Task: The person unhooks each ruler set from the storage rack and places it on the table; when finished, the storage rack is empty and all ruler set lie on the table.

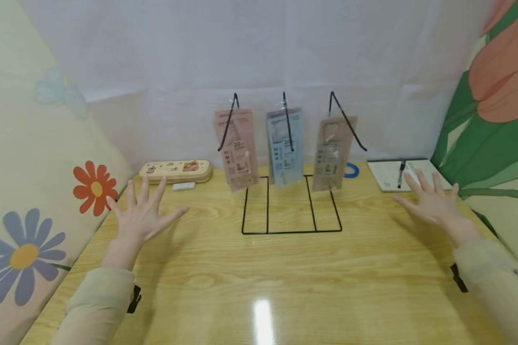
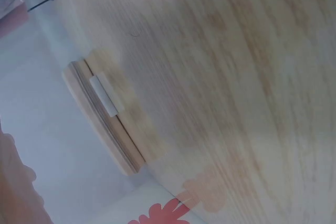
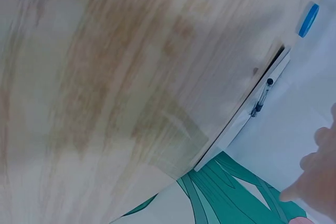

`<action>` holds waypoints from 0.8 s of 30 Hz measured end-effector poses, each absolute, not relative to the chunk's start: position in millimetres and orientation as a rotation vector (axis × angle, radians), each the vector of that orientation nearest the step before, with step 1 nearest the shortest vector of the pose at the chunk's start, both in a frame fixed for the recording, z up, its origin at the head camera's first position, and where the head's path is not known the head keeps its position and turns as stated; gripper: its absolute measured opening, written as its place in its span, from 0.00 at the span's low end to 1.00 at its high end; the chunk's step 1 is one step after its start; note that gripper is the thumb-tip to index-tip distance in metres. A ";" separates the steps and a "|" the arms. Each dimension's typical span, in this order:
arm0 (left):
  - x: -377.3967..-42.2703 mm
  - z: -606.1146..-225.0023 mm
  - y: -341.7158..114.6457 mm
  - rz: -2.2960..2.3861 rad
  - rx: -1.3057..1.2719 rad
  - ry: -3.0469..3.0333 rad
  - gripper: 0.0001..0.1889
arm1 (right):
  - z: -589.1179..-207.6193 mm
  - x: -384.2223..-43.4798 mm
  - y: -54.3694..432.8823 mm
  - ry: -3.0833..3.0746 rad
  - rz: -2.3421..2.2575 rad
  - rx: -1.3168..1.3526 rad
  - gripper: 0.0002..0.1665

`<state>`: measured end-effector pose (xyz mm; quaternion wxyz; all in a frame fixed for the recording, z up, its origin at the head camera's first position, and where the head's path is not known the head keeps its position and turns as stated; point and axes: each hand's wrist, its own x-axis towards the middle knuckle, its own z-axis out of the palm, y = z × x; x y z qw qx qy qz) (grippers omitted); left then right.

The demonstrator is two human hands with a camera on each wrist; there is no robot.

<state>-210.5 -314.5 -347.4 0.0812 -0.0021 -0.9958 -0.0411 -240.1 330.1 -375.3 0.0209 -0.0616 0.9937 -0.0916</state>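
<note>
Both hands are raised over the wooden table with fingers spread, holding nothing. My left hand (image 1: 139,213) is nearest to a cream pencil case (image 1: 177,168) and a small white eraser-like block (image 1: 183,186). On the other side, my right hand (image 1: 433,203) hovers by a white notebook (image 1: 384,176) with a black pen (image 1: 401,173) lying on it. Between them stands a black wire rack (image 1: 291,232). From its hooks hang a pink packet (image 1: 237,148), a blue packet (image 1: 286,158) and a brownish packet (image 1: 333,153). Each wrist view shows just part of a hand at its edge.
A blue ring (image 1: 351,170), perhaps a tape roll, lies behind the rack on its right. White cloth (image 1: 177,72) hangs at the back. Flower-patterned panels flank the table (image 1: 224,287) on both sides. The rack's hook ends stick out forward.
</note>
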 end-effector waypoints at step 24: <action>-206.5 -348.2 -294.6 -0.086 -0.110 -3.031 0.49 | -358.8 -239.3 306.4 3.109 -0.389 -0.330 0.53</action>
